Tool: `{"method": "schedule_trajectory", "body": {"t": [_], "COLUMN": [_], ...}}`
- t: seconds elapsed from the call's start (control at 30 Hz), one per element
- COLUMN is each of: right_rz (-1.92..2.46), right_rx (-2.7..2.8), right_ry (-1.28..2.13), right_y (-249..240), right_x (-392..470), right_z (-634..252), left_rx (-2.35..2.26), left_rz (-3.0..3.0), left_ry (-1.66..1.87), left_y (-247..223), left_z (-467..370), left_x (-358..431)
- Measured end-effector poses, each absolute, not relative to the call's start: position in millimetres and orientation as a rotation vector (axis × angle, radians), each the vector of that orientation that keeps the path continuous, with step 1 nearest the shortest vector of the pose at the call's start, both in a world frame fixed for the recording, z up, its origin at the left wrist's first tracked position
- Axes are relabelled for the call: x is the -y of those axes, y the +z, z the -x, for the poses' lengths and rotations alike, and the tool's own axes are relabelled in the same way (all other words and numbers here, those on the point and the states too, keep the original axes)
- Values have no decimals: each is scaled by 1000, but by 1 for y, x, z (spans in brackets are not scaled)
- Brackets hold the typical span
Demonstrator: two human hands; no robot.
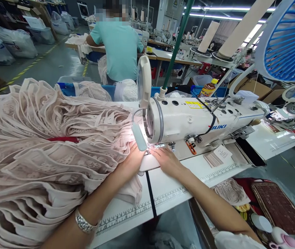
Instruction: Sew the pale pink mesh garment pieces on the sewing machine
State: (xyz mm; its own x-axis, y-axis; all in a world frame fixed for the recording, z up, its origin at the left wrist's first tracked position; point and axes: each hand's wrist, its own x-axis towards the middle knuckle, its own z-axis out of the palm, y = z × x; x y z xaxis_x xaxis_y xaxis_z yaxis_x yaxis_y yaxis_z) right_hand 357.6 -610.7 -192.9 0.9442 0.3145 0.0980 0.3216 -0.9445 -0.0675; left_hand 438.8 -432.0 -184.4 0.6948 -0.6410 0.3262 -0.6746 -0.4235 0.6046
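A white JUKI sewing machine (204,121) stands on the table, its lit needle area in front of me. My left hand (135,157) lies over pale pink fabric (129,190) just left of the needle, fingers stretched out flat, their tips partly hidden by glare and the small lamp (139,136). From the other side, my right hand (165,158) rests on the machine bed, fingers extended toward the presser foot. The fabric edge under the fingertips is too bright to make out. A large heap of pale pink lace-trimmed garments (46,166) spreads left of my left hand.
Printed ruler markings (126,216) run along the table's front edge. A stack of labels (217,157) sits right of the machine. Behind it stand a drink bottle (209,88) and a green pole (177,45). A blue fan (289,41) hangs upper right. A person in a turquoise shirt (119,48) sits ahead.
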Motion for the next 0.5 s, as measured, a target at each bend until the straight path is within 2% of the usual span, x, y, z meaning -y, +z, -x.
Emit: {"method": "schedule_trajectory", "body": {"t": [0.1,0.2,0.33,0.5], "right_rz": [3007,3006,2972,2994], "right_rx": [475,369,261,104], "right_ry": [-97,-6,64,167], "right_y": [-193,-192,-189,-186], "right_x": [610,611,612,610], "right_z": [-358,-359,-360,-362], "left_rx": [910,901,1184,1380], "left_rz": [-2218,-2382,-2696,-2940], "left_ry": [20,138,346,250], "left_y": [-183,-186,-184,-171], "left_z": [-439,-438,-425,-399], "left_x": [435,435,432,431]}}
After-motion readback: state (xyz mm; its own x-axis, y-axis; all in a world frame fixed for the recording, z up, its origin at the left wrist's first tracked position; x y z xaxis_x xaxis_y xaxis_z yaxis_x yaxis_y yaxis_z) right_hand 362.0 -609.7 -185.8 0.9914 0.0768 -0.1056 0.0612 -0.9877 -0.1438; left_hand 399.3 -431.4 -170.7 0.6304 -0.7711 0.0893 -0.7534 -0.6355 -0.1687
